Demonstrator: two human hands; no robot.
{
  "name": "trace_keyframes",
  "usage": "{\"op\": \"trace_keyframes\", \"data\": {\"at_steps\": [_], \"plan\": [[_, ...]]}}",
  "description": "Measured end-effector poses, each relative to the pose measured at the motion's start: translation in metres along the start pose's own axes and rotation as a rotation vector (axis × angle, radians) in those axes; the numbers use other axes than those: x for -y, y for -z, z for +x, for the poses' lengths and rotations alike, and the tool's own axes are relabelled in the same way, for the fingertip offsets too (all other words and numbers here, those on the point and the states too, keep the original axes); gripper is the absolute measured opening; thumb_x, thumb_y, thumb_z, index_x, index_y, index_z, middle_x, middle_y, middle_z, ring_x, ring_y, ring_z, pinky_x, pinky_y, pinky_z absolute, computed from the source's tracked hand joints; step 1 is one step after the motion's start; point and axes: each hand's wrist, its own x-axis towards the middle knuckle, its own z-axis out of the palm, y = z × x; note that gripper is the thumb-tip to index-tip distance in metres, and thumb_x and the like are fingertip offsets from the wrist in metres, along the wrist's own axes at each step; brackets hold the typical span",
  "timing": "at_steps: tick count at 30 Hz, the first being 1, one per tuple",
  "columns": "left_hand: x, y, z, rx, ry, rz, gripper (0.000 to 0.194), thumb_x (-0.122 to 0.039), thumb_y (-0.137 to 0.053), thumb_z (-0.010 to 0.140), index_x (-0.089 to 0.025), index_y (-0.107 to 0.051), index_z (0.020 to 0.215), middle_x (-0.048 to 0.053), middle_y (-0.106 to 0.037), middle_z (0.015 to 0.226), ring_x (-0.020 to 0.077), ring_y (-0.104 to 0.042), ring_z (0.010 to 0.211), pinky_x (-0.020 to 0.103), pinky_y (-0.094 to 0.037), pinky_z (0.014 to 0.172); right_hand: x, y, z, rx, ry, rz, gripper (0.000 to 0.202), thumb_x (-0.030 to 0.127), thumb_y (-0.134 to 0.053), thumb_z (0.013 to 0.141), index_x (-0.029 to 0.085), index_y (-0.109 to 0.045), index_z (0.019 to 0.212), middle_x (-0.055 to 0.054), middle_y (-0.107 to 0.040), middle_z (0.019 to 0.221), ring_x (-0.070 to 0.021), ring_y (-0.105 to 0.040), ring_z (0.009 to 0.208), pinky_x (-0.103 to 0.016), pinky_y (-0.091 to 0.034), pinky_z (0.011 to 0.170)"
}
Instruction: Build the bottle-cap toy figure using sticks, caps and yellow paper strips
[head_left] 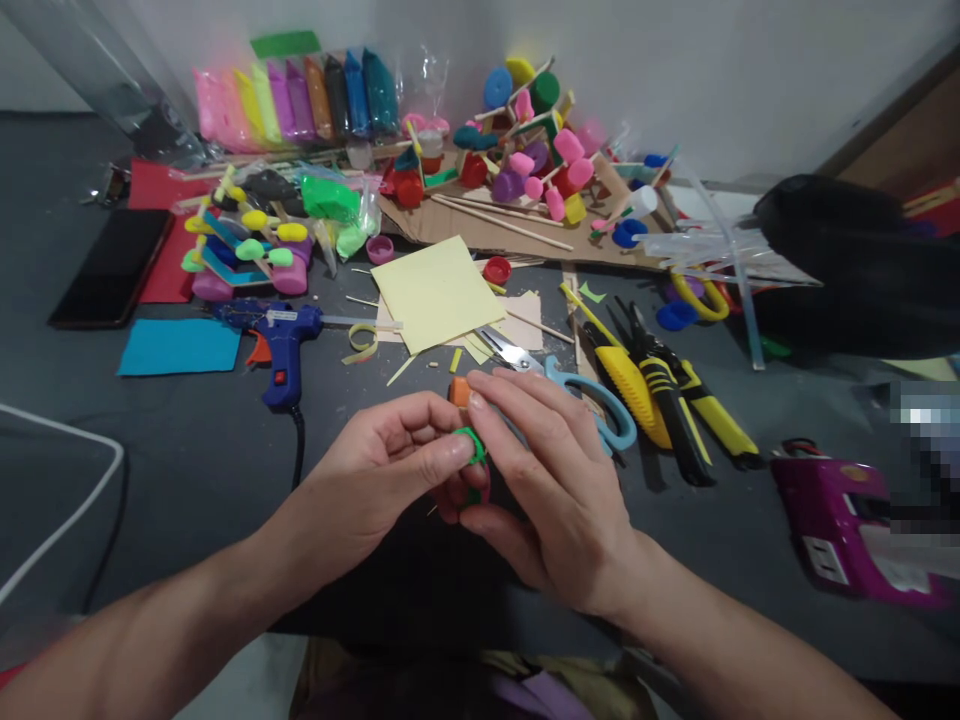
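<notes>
Close together near the table's front edge, both hands are around a small colourful piece. My left hand (397, 460) pinches its green part (472, 446) between thumb and fingers. An orange block (459, 391) shows just above, at the fingertips of my right hand (551, 480). The right fingers are bent over the piece from the right, with the thumb below. A bit of pink and green shows between the hands; the rest of the piece is hidden by the fingers. Light blue scissors (619, 415) lie just behind my right hand.
A blue glue gun (281, 335) lies left of the hands, its cord running forward. Yellow paper (442, 290) is beyond them. Cutters and pliers (675, 415) lie right, near a purple device (832, 520). A phone (112, 268) and small colourful models (247, 240) are left.
</notes>
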Motion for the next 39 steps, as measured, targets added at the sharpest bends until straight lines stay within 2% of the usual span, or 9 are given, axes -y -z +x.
{"op": "trace_keyframes", "data": {"at_steps": [5,12,18,24,32,36,39], "plan": [[-0.0005,-0.0013,0.0001,-0.028,-0.005,0.023,0.010,-0.019,-0.068,0.092,-0.018,-0.070,0.083,-0.004,-0.070,0.068,0.0053,-0.060,0.059,0.014,-0.049,0.059,-0.0010,0.0016,-0.0006,-0.026,-0.004,0.019,0.048,0.034,-0.052,0.101,-0.002,-0.057,0.131,-0.028,-0.059,0.136,-0.0359,-0.050,0.134,-0.055,-0.043,0.113],[0.0014,0.0008,-0.0010,0.002,0.015,0.061,0.007,-0.023,-0.065,0.095,-0.021,-0.068,0.088,-0.004,-0.070,0.073,0.0067,-0.062,0.066,0.016,-0.050,0.065,-0.0009,-0.0027,0.0000,0.013,-0.024,-0.004,0.049,0.038,-0.048,0.103,0.000,-0.056,0.133,-0.027,-0.058,0.138,-0.0359,-0.048,0.135,-0.057,-0.043,0.112],[0.0015,0.0021,-0.0025,-0.026,-0.011,0.148,0.011,-0.026,-0.065,0.095,-0.020,-0.069,0.087,-0.006,-0.062,0.069,0.0054,-0.053,0.059,0.016,-0.045,0.059,0.0001,-0.0014,0.0000,-0.016,-0.036,-0.008,0.049,0.038,-0.049,0.103,0.001,-0.054,0.135,-0.026,-0.059,0.138,-0.0356,-0.049,0.135,-0.058,-0.042,0.113],[-0.0014,-0.0017,-0.0008,-0.003,0.008,0.113,0.013,-0.028,-0.069,0.091,-0.018,-0.069,0.083,-0.004,-0.061,0.067,0.0084,-0.055,0.060,0.020,-0.046,0.061,0.0017,0.0026,0.0035,-0.076,-0.148,0.133,0.039,0.023,-0.059,0.097,0.011,-0.055,0.134,-0.022,-0.063,0.136,-0.0295,-0.057,0.131,-0.052,-0.049,0.107],[-0.0030,-0.0010,-0.0015,0.024,0.031,0.078,0.011,-0.028,-0.072,0.089,-0.017,-0.070,0.087,-0.002,-0.064,0.070,0.0103,-0.061,0.062,0.023,-0.049,0.066,0.0028,0.0062,0.0001,-0.085,-0.284,0.228,0.033,0.029,-0.062,0.098,0.018,-0.060,0.129,-0.017,-0.065,0.134,-0.0272,-0.061,0.127,-0.048,-0.051,0.105],[-0.0020,-0.0011,0.0002,0.026,0.050,0.018,0.017,-0.031,-0.076,0.085,-0.017,-0.066,0.086,-0.002,-0.065,0.070,0.0119,-0.063,0.059,0.025,-0.051,0.063,0.0016,0.0053,-0.0006,-0.068,-0.187,0.157,0.037,0.021,-0.057,0.098,0.014,-0.056,0.134,-0.020,-0.062,0.138,-0.0280,-0.057,0.132,-0.052,-0.049,0.108],[0.0001,-0.0010,0.0007,0.022,0.042,0.011,0.018,-0.032,-0.075,0.087,-0.017,-0.065,0.085,-0.001,-0.066,0.072,0.0111,-0.063,0.061,0.023,-0.051,0.064,0.0013,0.0024,-0.0004,-0.051,-0.083,0.060,0.040,0.026,-0.052,0.100,0.006,-0.055,0.135,-0.024,-0.060,0.139,-0.0318,-0.053,0.135,-0.056,-0.045,0.111]]}}
